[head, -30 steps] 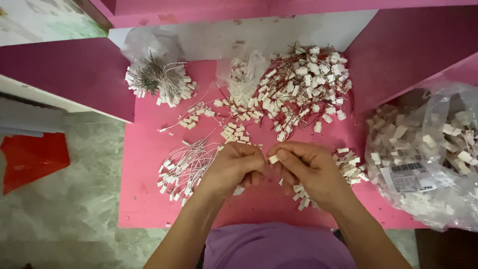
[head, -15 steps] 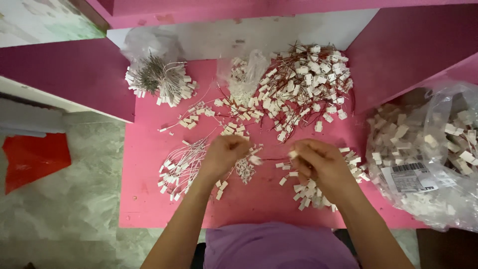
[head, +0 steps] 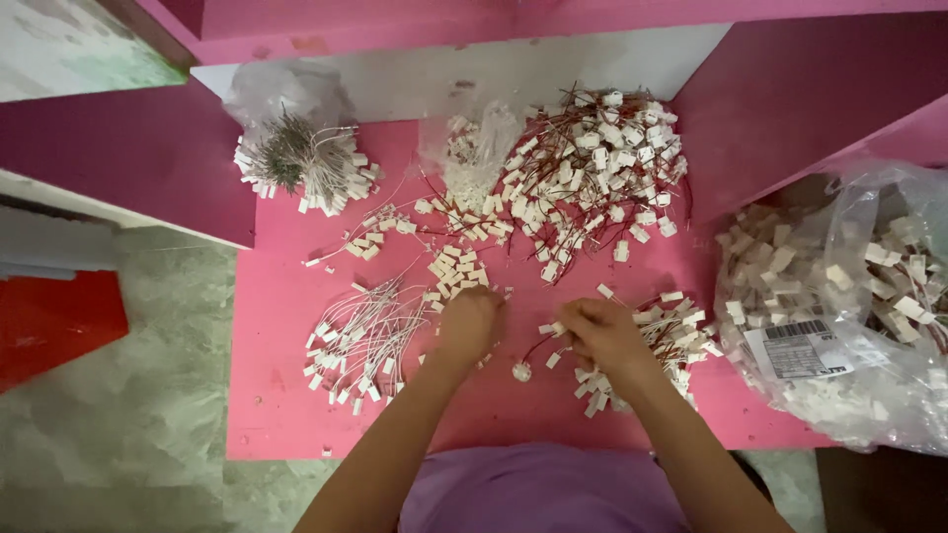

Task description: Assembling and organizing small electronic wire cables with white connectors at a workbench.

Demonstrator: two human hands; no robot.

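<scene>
Sorting is suggested by the way the small parts are kept in separate heaps on the pink counter point(head: 286, 405), each kind within reach of the hands. The left hand point(head: 470, 321) is lowered near the middle of the counter, its fingers curled together over a little cluster of white connector blocks point(head: 456, 268); whether one is actually pinched cannot be told, since the fingertips are hidden under the hand. The right hand point(head: 604, 336) is held just beside it, towards the right edge, fingers drawn together on what appears to be a short wired connector point(head: 546, 357), with a small heap of red-wired pieces point(head: 679, 318) lying against it.

The wired connectors are seen as small white plastic housings with thin leads. A fan of white-wired ones point(head: 360, 341) is spread near the left edge, a tied bundle point(head: 301, 163) is set at the far left corner, and a large tangled pile of red-wired ones point(head: 592, 168) is heaped at the far edge. A clear plastic bag point(head: 839, 316) of loose white housings is kept past the right edge.
</scene>
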